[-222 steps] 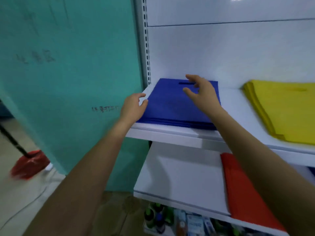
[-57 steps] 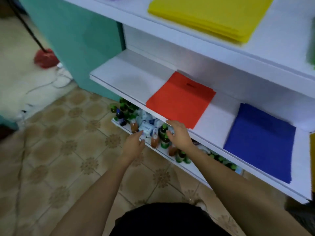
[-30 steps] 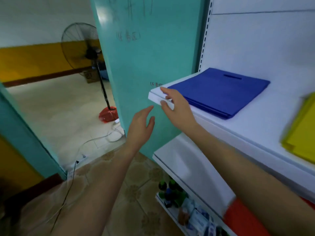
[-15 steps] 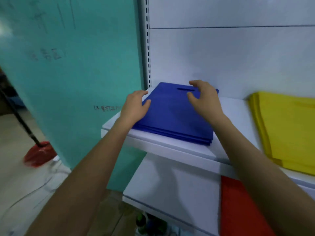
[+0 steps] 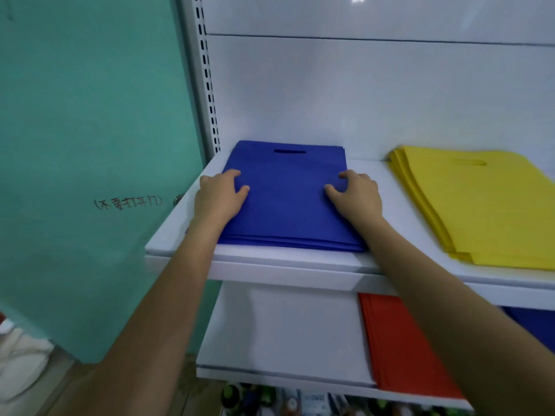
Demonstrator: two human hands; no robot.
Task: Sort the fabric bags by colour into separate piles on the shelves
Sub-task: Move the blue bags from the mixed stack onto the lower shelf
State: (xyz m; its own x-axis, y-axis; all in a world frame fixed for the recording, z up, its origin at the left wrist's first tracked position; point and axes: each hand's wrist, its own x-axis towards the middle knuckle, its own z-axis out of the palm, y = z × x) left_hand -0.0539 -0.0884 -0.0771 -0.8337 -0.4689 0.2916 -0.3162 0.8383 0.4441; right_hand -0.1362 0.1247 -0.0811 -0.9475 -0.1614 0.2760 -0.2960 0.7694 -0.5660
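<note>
The left hand (image 5: 220, 197) and right hand (image 5: 356, 196) rested loosely bent fingers on the blue pile (image 5: 288, 205) on the upper shelf (image 5: 282, 259), beside the yellow pile (image 5: 486, 205); a blue bag (image 5: 534, 322) below apparently awaited sorting.

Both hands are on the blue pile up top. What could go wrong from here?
1. The blue pile lies close to the front edge of the upper shelf. With the left hand and right hand on its sides, a pull toward you could slide bags off.
2. More blue fabric shows on the lower shelf, right of the red pile. It may get missed.
</note>
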